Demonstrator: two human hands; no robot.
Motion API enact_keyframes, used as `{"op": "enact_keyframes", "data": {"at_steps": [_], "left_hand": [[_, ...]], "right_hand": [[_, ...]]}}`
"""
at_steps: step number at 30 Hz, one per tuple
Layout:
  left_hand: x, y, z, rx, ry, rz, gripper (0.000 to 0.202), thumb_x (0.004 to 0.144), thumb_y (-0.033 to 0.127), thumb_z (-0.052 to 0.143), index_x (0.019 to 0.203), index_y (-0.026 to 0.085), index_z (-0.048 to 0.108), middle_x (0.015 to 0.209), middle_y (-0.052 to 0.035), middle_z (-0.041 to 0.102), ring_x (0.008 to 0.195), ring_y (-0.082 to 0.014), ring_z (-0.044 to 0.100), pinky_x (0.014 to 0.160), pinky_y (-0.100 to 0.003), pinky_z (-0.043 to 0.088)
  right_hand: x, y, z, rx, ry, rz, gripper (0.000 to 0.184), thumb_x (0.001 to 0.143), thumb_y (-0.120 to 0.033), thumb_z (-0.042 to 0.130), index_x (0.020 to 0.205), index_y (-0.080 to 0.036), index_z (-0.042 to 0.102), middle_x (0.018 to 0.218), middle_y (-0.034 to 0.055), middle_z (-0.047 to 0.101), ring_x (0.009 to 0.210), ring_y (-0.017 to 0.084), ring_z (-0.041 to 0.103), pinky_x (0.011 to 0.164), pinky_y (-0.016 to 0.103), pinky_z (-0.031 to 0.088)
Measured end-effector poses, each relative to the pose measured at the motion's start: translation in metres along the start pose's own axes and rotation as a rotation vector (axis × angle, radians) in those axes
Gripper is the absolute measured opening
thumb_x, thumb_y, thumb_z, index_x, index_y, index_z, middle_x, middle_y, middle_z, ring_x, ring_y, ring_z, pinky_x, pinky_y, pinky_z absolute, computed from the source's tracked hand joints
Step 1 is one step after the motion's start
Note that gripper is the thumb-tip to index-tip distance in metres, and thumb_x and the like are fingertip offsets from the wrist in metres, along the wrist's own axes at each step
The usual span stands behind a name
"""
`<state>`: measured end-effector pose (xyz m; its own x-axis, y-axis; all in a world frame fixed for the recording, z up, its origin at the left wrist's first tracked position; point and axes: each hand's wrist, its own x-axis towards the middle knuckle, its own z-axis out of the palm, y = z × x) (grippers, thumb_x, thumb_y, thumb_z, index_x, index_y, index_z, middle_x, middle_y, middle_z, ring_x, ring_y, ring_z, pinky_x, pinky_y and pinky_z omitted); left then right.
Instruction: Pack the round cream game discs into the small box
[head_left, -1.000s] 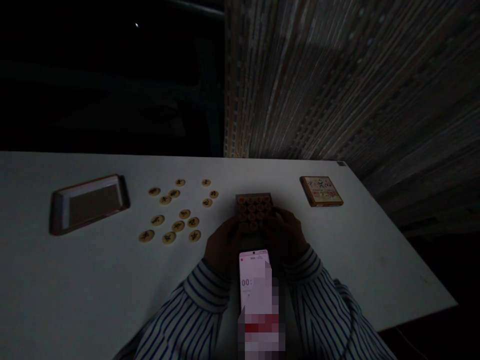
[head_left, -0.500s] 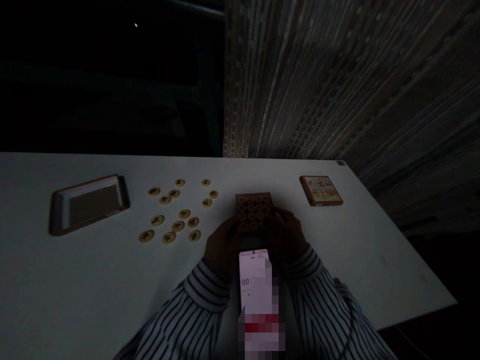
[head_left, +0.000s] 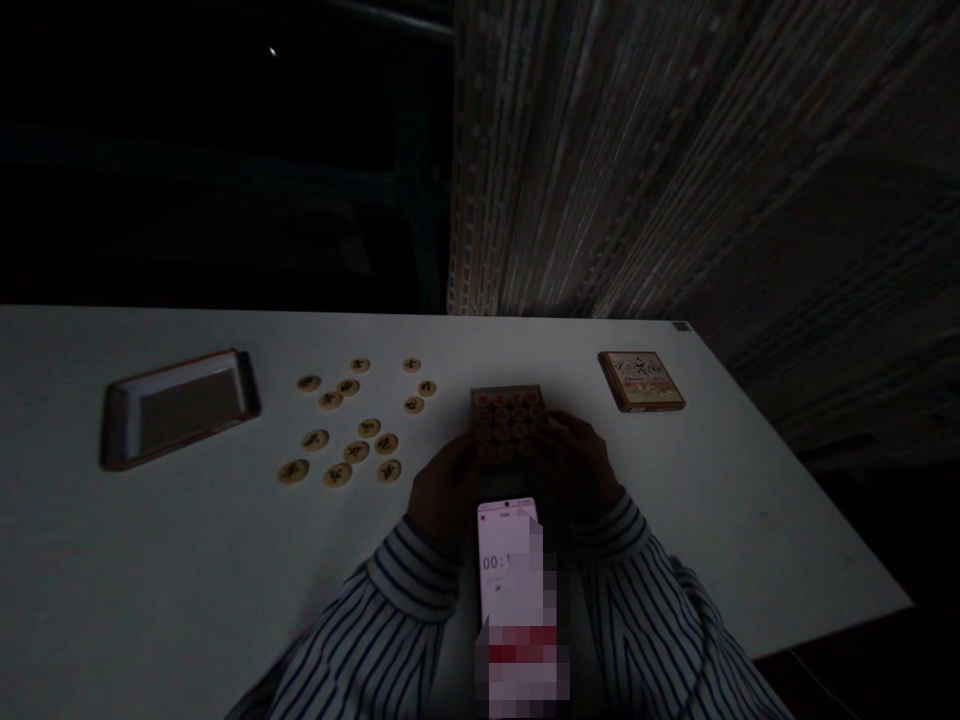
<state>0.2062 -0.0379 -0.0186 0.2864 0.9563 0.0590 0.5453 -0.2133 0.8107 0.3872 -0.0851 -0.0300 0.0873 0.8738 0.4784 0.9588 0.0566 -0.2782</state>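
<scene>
A small wooden box [head_left: 507, 420] filled with round game pieces stands on the white table [head_left: 112, 560] in dim light. My left hand [head_left: 444, 493] grips its near left side and my right hand [head_left: 579, 468] grips its near right side. Both sleeves are striped. Several loose round pale discs [head_left: 352, 425] with dark marks lie scattered left of the box. A lit phone [head_left: 508, 565] showing a timer stands between my wrists, hiding the box's near edge.
A dark rectangular tray [head_left: 178, 405] lies at the left. A square box lid [head_left: 641, 380] with a printed picture lies at the right. Behind the table hangs a woven blind [head_left: 675, 150]; the table's right edge drops into darkness.
Nothing has visibly moved except the timer digits on the phone; both hands stay on the box.
</scene>
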Motion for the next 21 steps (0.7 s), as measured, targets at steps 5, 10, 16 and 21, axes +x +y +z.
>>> {"op": "enact_keyframes", "data": {"at_steps": [5,10,16,21], "left_hand": [[-0.001,-0.002,0.0,-0.043,0.0,-0.004,0.031,0.078,0.029,0.044,0.106,0.021,0.056,0.103,-0.0019,0.063,0.093,-0.017,0.059,0.082,-0.03,0.048],[-0.001,-0.003,-0.001,-0.037,-0.016,0.003,0.032,0.078,0.028,0.044,0.107,0.021,0.055,0.104,-0.0019,0.063,0.094,-0.017,0.058,0.084,-0.031,0.048],[-0.002,-0.002,-0.001,-0.045,-0.013,-0.001,0.033,0.079,0.031,0.044,0.108,0.022,0.055,0.102,-0.0016,0.064,0.092,-0.0168,0.06,0.082,-0.03,0.049],[-0.001,-0.006,0.0,-0.03,-0.016,0.013,0.033,0.078,0.03,0.044,0.108,0.021,0.055,0.105,-0.002,0.063,0.095,-0.0171,0.058,0.085,-0.031,0.047]], "right_hand": [[-0.002,0.009,-0.004,0.022,-0.089,0.038,0.041,0.071,-0.036,0.055,0.106,-0.016,0.056,0.109,0.0121,0.057,0.098,0.023,0.054,0.08,0.037,0.046],[0.002,0.003,-0.013,0.019,-0.21,0.107,0.043,0.068,-0.034,0.058,0.107,-0.018,0.054,0.099,0.0089,0.063,0.089,0.023,0.059,0.073,0.036,0.049],[0.002,0.003,-0.01,-0.045,-0.253,0.13,0.046,0.068,-0.033,0.057,0.112,-0.021,0.052,0.103,0.0077,0.062,0.091,0.023,0.058,0.073,0.035,0.047],[0.003,0.005,-0.005,-0.102,-0.283,0.141,0.044,0.07,-0.035,0.054,0.111,-0.02,0.053,0.101,0.0076,0.063,0.089,0.023,0.058,0.072,0.035,0.047]]}}
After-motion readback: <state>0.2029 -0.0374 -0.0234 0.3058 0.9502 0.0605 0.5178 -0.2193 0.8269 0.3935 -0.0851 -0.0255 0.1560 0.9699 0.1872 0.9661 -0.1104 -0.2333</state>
